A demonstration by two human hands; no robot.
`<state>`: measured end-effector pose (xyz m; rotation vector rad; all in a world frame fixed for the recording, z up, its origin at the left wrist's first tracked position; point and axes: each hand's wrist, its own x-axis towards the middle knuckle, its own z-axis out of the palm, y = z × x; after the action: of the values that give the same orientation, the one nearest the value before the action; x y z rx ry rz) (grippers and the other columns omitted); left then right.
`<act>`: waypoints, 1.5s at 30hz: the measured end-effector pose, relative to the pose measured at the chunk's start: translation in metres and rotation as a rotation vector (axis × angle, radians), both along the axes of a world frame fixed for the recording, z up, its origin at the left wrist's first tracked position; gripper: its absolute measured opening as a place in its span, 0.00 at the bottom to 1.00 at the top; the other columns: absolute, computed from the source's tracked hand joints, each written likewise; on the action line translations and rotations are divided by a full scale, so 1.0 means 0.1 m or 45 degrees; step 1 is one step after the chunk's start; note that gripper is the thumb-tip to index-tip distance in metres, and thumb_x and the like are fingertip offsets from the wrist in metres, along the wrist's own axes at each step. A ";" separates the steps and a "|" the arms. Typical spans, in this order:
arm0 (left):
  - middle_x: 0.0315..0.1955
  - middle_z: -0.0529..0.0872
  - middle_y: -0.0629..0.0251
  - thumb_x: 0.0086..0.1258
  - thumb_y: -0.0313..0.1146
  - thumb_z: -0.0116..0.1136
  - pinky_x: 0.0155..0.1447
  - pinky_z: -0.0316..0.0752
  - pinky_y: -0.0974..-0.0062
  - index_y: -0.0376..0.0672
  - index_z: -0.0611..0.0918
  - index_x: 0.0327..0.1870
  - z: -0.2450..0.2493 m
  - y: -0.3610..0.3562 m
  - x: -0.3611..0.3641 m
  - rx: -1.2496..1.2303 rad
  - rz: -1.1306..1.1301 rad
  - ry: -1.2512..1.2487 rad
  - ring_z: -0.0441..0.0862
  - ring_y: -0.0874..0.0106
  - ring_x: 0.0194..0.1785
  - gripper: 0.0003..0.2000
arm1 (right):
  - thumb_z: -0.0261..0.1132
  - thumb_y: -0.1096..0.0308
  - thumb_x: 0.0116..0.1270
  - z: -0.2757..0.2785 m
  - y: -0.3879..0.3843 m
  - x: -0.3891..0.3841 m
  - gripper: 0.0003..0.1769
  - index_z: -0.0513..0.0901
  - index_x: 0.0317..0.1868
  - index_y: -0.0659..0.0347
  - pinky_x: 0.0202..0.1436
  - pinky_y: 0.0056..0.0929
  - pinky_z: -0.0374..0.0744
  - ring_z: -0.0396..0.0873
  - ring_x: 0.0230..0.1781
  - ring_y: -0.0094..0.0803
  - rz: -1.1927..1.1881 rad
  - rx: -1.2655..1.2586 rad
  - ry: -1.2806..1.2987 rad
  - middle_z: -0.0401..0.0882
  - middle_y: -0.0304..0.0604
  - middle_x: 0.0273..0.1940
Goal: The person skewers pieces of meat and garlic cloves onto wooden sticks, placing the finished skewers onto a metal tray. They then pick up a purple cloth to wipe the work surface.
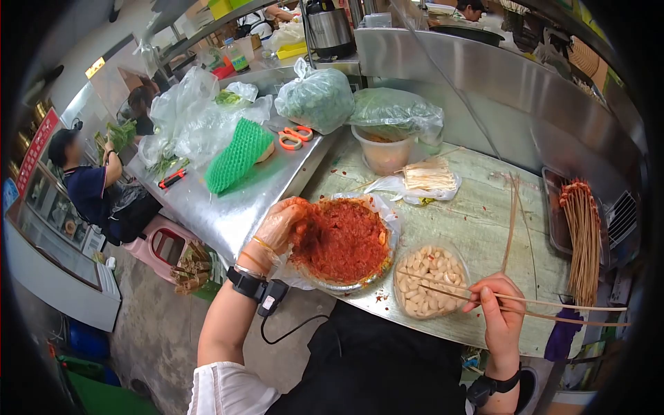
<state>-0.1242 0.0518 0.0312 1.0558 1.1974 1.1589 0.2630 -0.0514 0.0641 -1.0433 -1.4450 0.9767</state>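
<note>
At the near edge of the pale green worktop (477, 214), a round bowl lined with clear plastic (395, 238) and filled with coarse red paste (349, 238) is noted. The left hand (282, 225), covered by a clear plastic glove, is positioned at the left side of the paste; its fingers are curled and heavily stained red, and whether anything is gripped by them cannot be told. Two long, thin wooden sticks (567, 303) are pinched between the closed thumb and fingers of the bare right hand (501, 304); their left ends are extended over a clear plastic container (396, 285) of pale, clove-shaped pieces (432, 270), just beside the bowl. Behind these, a bundle of thin, pale strips (429, 174) is laid on white plastic, near a translucent round tub (382, 155). At the far right, a bundle of red-tipped wooden skewers (583, 242) is placed beside a clear plastic tray (555, 207).
</note>
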 end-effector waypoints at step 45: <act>0.36 0.85 0.64 0.69 0.28 0.53 0.39 0.75 0.84 0.32 0.80 0.49 -0.40 -0.27 1.02 0.137 0.103 -0.132 0.80 0.78 0.34 0.12 | 0.53 0.69 0.71 -0.08 0.32 -0.29 0.11 0.78 0.35 0.67 0.32 0.30 0.73 0.78 0.31 0.36 0.079 0.069 -0.399 0.75 0.45 0.31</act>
<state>-0.0221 0.0247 -0.0091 1.0219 1.1151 1.3380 0.2343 -0.0191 0.0560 -1.1540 -1.7586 0.8377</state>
